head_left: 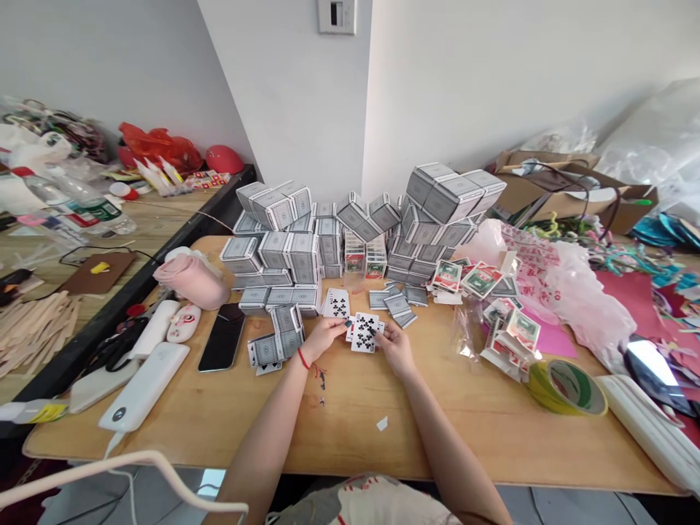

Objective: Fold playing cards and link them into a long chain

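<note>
My left hand (324, 337) and my right hand (394, 345) meet over the wooden table (350, 423) and together pinch a small fan of playing cards (364, 332), face up, showing black clubs. Another face-up card (337, 303) lies just beyond my left hand. Behind them rises a big heap of grey-backed card decks (306, 240). A few loose decks (276, 341) lie to the left of my left hand. A red string circles my left wrist.
A black phone (222, 337), a white power bank (143, 386), a pink roll (191, 281) and scissors lie at the left. Red-green card boxes (508, 328), a plastic bag (552, 281) and a yellow-green tape roll (566, 386) sit at the right. A paper scrap (381, 423) lies near the front.
</note>
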`<state>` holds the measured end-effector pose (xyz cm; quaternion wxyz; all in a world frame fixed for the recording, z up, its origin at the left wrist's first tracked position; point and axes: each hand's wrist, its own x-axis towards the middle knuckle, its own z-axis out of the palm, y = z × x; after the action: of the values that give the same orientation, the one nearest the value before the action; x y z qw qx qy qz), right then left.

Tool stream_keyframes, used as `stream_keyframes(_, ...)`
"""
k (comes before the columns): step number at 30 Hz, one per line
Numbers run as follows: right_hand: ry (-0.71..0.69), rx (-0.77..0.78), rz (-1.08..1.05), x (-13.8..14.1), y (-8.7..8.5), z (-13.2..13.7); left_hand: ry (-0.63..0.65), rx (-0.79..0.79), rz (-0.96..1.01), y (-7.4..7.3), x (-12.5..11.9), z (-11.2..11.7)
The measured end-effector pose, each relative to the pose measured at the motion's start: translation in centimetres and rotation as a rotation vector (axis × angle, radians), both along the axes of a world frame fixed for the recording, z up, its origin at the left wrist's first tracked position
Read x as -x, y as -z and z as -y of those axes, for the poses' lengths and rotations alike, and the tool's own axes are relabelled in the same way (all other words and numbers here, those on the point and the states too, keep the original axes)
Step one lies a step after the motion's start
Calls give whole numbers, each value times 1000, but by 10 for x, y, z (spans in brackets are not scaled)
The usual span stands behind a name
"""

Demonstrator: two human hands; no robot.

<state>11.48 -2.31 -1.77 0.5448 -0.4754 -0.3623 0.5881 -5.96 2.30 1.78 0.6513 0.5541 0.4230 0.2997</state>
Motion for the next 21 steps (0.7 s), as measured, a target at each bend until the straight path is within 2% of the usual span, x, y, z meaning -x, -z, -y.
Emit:
stream_keyframes(4, 9, 5, -21, 0, 1, 1, 85, 39, 24, -3, 4, -4)
stream_keyframes(12, 31, -22, 2, 1, 0, 1, 122, -18, -51, -5, 0, -5)
stream_keyframes(21, 29, -25, -34, 1, 0, 2, -16, 89, -32, -3, -14, -1)
